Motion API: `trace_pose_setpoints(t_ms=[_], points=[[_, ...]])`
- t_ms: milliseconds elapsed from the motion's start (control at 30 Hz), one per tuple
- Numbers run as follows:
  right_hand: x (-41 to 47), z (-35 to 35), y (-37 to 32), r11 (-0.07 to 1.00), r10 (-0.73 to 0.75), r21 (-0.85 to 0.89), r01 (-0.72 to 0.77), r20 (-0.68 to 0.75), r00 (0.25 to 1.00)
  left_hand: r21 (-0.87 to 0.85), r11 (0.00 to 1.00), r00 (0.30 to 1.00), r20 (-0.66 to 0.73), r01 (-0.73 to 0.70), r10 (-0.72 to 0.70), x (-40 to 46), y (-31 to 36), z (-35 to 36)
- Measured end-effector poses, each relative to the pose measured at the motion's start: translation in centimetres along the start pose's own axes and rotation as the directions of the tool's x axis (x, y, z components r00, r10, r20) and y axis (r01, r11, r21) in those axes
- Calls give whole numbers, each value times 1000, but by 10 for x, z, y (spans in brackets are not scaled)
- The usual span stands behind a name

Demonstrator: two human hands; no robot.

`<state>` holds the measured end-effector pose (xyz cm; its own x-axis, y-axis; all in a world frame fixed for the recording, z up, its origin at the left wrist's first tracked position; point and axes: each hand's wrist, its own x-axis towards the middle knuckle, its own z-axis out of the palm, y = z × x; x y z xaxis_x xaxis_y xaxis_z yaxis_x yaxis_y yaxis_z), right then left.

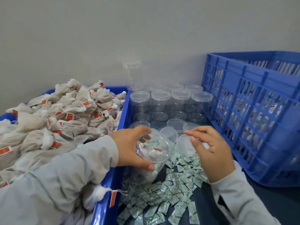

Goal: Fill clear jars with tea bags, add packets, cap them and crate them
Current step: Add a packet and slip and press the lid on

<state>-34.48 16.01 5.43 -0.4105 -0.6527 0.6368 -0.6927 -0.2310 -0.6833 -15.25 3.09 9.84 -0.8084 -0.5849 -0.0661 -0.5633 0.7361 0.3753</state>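
The left hand (129, 146) grips a clear jar (151, 153) around its upper wall, fingers on the far side of the rim and thumb on the near side. The jar stands roughly upright with its long axis vertical and its open mouth pointing up toward the camera, tipped slightly toward the person. Inside it lie white tea bags, 1 showing a red tag. The jar's base sits among the green-and-white packets (164, 197) scattered across the dark table (267, 200), just right of the blue tray's wall (107, 202).

The right hand (211, 151) hovers just right of the jar, fingers loosely curled with thumb and forefinger close together; whether they pinch anything I cannot tell, as the tips are blurred. Under it lies a clear lid (185, 145), flat side down.

The blue tray holds a heap of tea bags (65, 114) with red tags. Behind the hands stand rows of empty clear jars (170, 101), upright, mouths up, with loose lids (176, 123) in front. A blue slatted crate (251, 111) stands to the right, against the wall.
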Motion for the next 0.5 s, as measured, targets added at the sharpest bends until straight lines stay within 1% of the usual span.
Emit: trace_pose_setpoints(t_ms=[33, 100, 167, 233, 300, 367, 433, 500], points=[[2, -10, 10, 997, 71, -37, -71, -13, 997, -4, 1000, 1000, 8, 2, -2, 0, 1, -1], [4, -32, 33, 957, 246, -165, -237, 37, 968, -10, 1000, 1000, 19, 4, -4, 0, 2, -1], [0, -48, 56, 860, 421, -364, -356, 115, 900, -5, 1000, 1000, 15, 1, -1, 0, 2, -1], [-8, -55, 73, 776, 533, -481, -408, 155, 832, -7, 1000, 1000, 11, 0, 0, -1, 2, -1], [-16, -54, 82, 744, 585, -522, -418, 206, 784, -13, 1000, 1000, 8, -3, 3, -1, 3, -1], [-21, -48, 87, 714, 611, -578, -395, 240, 754, -16, 1000, 1000, -3, -1, 1, 0, 3, -1], [-23, -44, 89, 687, 622, -617, -384, 225, 750, -20, 1000, 1000, -4, -5, 5, 0, 4, 0], [-24, -42, 89, 685, 613, -625, -374, 217, 760, -12, 1000, 1000, -4, -11, 11, 0, 3, -1]])
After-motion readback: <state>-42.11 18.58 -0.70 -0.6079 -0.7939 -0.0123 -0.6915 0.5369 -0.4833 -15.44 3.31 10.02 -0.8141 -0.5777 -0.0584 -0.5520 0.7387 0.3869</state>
